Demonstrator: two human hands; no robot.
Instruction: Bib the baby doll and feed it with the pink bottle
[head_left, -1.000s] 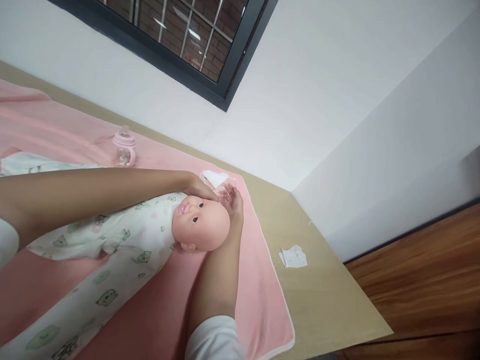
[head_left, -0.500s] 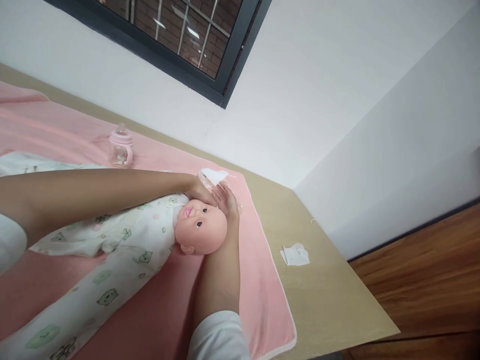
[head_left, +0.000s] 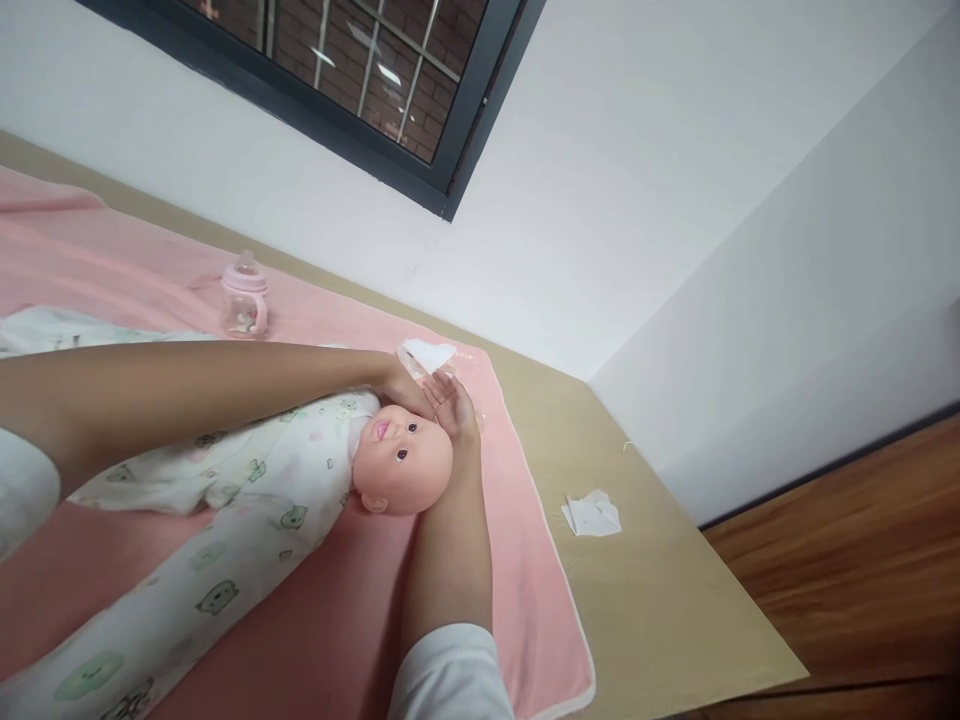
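Observation:
A bald doll (head_left: 405,462) in white clothing printed with green animals lies on its back on a pink blanket (head_left: 525,600), its head toward the right. My left hand (head_left: 401,383) reaches across the doll's body and bends down at the far side of its head; most of its fingers are hidden. My right hand (head_left: 454,404) lies palm up just past the crown of the head, its fingers stretched out toward my left hand. The right forearm runs alongside the doll's head. Whether either hand grips the doll is not visible.
A pink-topped baby bottle (head_left: 245,297) stands on the blanket near the wall. Behind my hands lies a white item with clear plastic (head_left: 427,354). A folded white tissue (head_left: 592,512) rests on the bare tabletop (head_left: 660,600) at right. A dark-framed window (head_left: 450,150) is above.
My right forearm and elbow have shifted slightly to the right, and the doll's head has tilted a little. Both hands stay close together beside the head. The view has moved slightly.

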